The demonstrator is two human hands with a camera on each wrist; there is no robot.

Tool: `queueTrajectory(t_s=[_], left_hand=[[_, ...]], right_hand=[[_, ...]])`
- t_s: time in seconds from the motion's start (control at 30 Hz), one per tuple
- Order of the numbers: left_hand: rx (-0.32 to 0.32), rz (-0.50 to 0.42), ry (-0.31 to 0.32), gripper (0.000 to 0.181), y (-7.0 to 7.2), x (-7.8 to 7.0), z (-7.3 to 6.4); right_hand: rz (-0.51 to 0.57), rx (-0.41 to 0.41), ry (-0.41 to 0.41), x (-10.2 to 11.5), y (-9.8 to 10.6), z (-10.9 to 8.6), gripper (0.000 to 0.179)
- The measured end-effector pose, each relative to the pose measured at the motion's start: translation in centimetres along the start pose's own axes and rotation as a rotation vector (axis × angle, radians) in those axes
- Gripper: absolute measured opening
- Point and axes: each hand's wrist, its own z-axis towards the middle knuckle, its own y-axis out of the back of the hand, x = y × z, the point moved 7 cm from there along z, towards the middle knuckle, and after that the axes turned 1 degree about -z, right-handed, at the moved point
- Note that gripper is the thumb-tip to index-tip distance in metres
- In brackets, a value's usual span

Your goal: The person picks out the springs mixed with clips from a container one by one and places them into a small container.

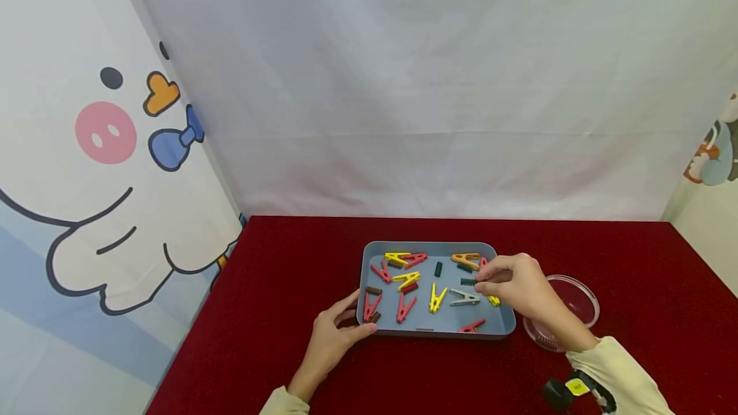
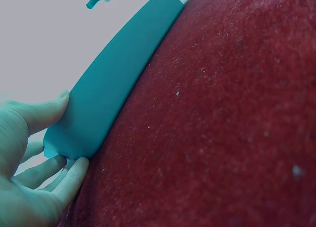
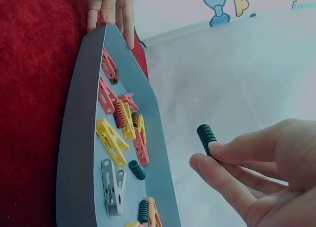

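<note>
My right hand (image 1: 519, 284) pinches a dark green coil spring (image 3: 206, 133) between thumb and fingertips, above the right half of a blue-grey tray (image 1: 438, 333). At the tray's near left corner, my left hand (image 1: 330, 338) grips the wall, thumb along the front and fingers around the corner. Inside lie several plastic clips, among them a red clip (image 1: 405, 308), a yellow clip (image 1: 437, 298), a grey clip (image 1: 464, 298) and an orange clip (image 1: 465, 258). Small springs are scattered between them, such as a green spring (image 3: 137, 170) and a brown spring (image 1: 374, 291).
Right of the tray, clear round dishes (image 1: 594, 303) stand on the red cloth (image 1: 300, 261), partly hidden by my right forearm. A white curtain (image 1: 438, 114) hangs behind the table, and a cartoon-printed sheet (image 1: 52, 146) is on the left.
</note>
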Motion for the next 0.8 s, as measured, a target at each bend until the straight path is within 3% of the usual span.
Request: queueTrajectory(t_s=[0.8], left_hand=[[0.003,0.006,0.000,0.069,0.0,-0.1,-0.1]], right_hand=[[0.023,-0.015,0.019,0.4,1.6,-1.2,0.011]])
